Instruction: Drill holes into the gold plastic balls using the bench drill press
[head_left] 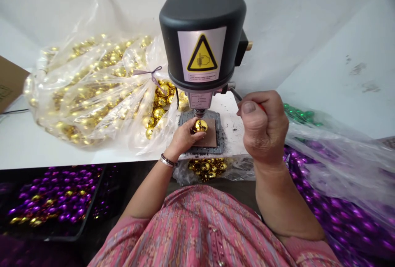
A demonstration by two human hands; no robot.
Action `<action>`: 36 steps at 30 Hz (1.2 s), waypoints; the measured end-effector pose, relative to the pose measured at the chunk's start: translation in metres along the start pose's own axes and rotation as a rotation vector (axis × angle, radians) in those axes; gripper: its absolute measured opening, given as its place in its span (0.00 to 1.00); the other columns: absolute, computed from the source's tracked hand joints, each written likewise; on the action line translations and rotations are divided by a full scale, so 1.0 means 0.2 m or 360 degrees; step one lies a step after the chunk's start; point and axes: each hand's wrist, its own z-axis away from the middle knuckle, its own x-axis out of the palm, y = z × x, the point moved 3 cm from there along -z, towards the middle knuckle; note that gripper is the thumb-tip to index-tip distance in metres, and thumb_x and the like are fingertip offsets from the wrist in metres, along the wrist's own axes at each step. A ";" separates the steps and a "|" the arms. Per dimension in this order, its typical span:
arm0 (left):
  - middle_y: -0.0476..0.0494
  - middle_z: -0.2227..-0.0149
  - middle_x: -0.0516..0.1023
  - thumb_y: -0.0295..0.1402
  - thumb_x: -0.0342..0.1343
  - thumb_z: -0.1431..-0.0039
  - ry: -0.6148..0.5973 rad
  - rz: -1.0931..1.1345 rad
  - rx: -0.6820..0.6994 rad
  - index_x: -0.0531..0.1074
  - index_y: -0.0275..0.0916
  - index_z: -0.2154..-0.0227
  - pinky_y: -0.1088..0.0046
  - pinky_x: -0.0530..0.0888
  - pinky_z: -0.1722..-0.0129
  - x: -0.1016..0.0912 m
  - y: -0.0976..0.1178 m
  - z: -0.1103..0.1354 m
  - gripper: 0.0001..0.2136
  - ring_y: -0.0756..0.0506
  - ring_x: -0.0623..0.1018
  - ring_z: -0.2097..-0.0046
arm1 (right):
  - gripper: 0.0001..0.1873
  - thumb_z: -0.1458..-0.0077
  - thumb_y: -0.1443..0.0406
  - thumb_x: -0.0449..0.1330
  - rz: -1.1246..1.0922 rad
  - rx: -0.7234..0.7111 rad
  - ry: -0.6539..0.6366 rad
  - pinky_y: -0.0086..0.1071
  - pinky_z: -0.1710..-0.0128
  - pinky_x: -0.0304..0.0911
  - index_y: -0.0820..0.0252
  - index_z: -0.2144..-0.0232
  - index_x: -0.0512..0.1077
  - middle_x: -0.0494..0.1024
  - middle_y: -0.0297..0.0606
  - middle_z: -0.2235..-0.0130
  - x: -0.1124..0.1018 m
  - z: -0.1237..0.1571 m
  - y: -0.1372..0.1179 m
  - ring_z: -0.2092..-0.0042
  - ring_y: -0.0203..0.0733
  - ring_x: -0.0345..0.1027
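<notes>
A shiny gold ball ornament [201, 125] rests on a brown board [207, 138] on the base of a black bench drill press [202, 8]. My left hand [185, 136] grips this ball between thumb and fingers, under the spindle [200, 112]. Whether the drill bit touches the ball cannot be made out. To the right of the machine, my right hand [262, 121] is closed around the feed lever [236, 93], which has a reddish handle. Dark shavings [222, 143] lie scattered over the base and the white table around it.
Left of the press, a tied clear plastic bag [101, 90] of gold balls spills toward the machine. More gold balls [208, 168] sit below the table edge. A black crate [55, 201] holds purple and gold balls. Purple balls [339, 213] and green balls [299, 114] lie at right.
</notes>
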 end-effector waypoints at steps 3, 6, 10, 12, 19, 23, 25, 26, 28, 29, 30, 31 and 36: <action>0.44 0.52 0.81 0.35 0.63 0.44 -0.0001 0.0008 -0.0002 0.72 0.39 0.44 0.69 0.73 0.51 0.00 0.00 0.00 0.24 0.44 0.78 0.55 | 0.12 0.36 0.58 0.53 0.0070 -0.0069 -0.0009 0.26 0.71 0.60 0.56 0.70 0.68 0.69 0.27 0.73 0.00 0.01 0.00 0.73 0.27 0.61; 0.44 0.54 0.81 0.34 0.63 0.45 -0.0012 0.0015 0.0000 0.74 0.39 0.47 0.69 0.73 0.52 0.00 0.01 0.00 0.21 0.44 0.78 0.56 | 0.12 0.37 0.61 0.55 0.0160 -0.0135 0.0006 0.26 0.72 0.58 0.57 0.73 0.65 0.67 0.27 0.75 0.01 0.04 0.01 0.74 0.27 0.59; 0.44 0.56 0.81 0.33 0.63 0.45 -0.0016 0.0059 0.0006 0.74 0.38 0.50 0.68 0.73 0.53 0.01 0.00 0.00 0.19 0.43 0.78 0.56 | 0.12 0.36 0.61 0.54 0.0273 -0.0122 0.0074 0.28 0.71 0.59 0.56 0.73 0.65 0.67 0.28 0.75 0.02 0.09 0.04 0.73 0.29 0.60; 0.44 0.56 0.81 0.33 0.63 0.45 -0.0012 0.0070 0.0012 0.74 0.38 0.50 0.68 0.73 0.53 0.01 0.00 0.00 0.19 0.43 0.78 0.56 | 0.11 0.36 0.61 0.53 0.0310 -0.0136 0.0116 0.28 0.71 0.60 0.56 0.71 0.66 0.67 0.28 0.74 0.03 0.11 0.06 0.73 0.30 0.60; 0.42 0.49 0.80 0.34 0.63 0.44 -0.0007 0.0111 0.0014 0.72 0.39 0.45 0.66 0.73 0.50 0.04 -0.04 0.00 0.23 0.41 0.79 0.51 | 0.04 0.38 0.66 0.54 0.0271 -0.0294 0.0218 0.29 0.65 0.64 0.56 0.66 0.67 0.71 0.30 0.70 0.07 0.18 0.16 0.68 0.31 0.66; 0.42 0.48 0.80 0.34 0.63 0.45 0.0024 0.0111 0.0004 0.69 0.40 0.41 0.65 0.73 0.49 0.05 -0.05 0.00 0.27 0.40 0.79 0.50 | 0.03 0.38 0.67 0.53 0.0154 -0.0371 0.0287 0.31 0.61 0.68 0.56 0.64 0.67 0.72 0.30 0.68 0.09 0.20 0.21 0.65 0.32 0.70; 0.42 0.49 0.80 0.34 0.63 0.45 0.0020 0.0103 -0.0014 0.69 0.40 0.40 0.65 0.74 0.50 0.05 -0.05 0.01 0.28 0.40 0.79 0.51 | 0.03 0.38 0.68 0.53 0.0094 -0.0383 0.0303 0.31 0.61 0.69 0.56 0.64 0.66 0.72 0.30 0.68 0.10 0.21 0.22 0.65 0.32 0.71; 0.41 0.49 0.80 0.34 0.63 0.45 0.0015 0.0100 -0.0019 0.69 0.40 0.40 0.65 0.74 0.50 0.05 -0.05 0.01 0.28 0.40 0.79 0.51 | 0.03 0.38 0.68 0.53 0.0072 -0.0383 0.0307 0.31 0.61 0.69 0.56 0.64 0.66 0.72 0.30 0.68 0.11 0.21 0.22 0.65 0.32 0.72; 0.41 0.49 0.80 0.35 0.63 0.45 0.0009 0.0094 -0.0031 0.69 0.40 0.40 0.65 0.74 0.50 0.05 -0.05 0.01 0.28 0.40 0.79 0.51 | 0.03 0.38 0.68 0.52 0.0040 -0.0378 0.0306 0.32 0.60 0.70 0.56 0.63 0.66 0.71 0.30 0.69 0.12 0.21 0.23 0.64 0.33 0.72; 0.42 0.49 0.80 0.35 0.63 0.45 0.0008 0.0089 -0.0040 0.69 0.41 0.40 0.65 0.74 0.50 0.04 -0.05 0.01 0.28 0.39 0.79 0.51 | 0.03 0.38 0.68 0.52 0.0026 -0.0378 0.0309 0.33 0.60 0.70 0.56 0.63 0.65 0.70 0.30 0.69 0.12 0.21 0.23 0.64 0.33 0.72; 0.42 0.49 0.80 0.36 0.63 0.45 0.0009 0.0084 -0.0048 0.69 0.41 0.40 0.65 0.74 0.50 0.04 -0.04 0.01 0.28 0.39 0.79 0.51 | 0.03 0.38 0.68 0.52 0.0011 -0.0378 0.0312 0.34 0.59 0.71 0.56 0.63 0.65 0.70 0.29 0.69 0.12 0.22 0.24 0.64 0.33 0.72; 0.42 0.49 0.80 0.36 0.63 0.45 0.0009 0.0081 -0.0055 0.69 0.41 0.41 0.65 0.74 0.50 0.04 -0.04 0.01 0.28 0.39 0.79 0.51 | 0.03 0.38 0.68 0.51 -0.0003 -0.0382 0.0314 0.35 0.57 0.71 0.55 0.63 0.65 0.69 0.29 0.69 0.13 0.22 0.26 0.64 0.33 0.72; 0.42 0.50 0.81 0.37 0.63 0.45 0.0015 0.0109 -0.0045 0.70 0.41 0.42 0.65 0.74 0.51 0.05 -0.05 0.02 0.27 0.40 0.79 0.52 | 0.02 0.39 0.65 0.52 -0.0035 -0.0426 0.0272 0.36 0.60 0.73 0.55 0.65 0.64 0.68 0.29 0.71 0.15 0.26 0.33 0.66 0.34 0.70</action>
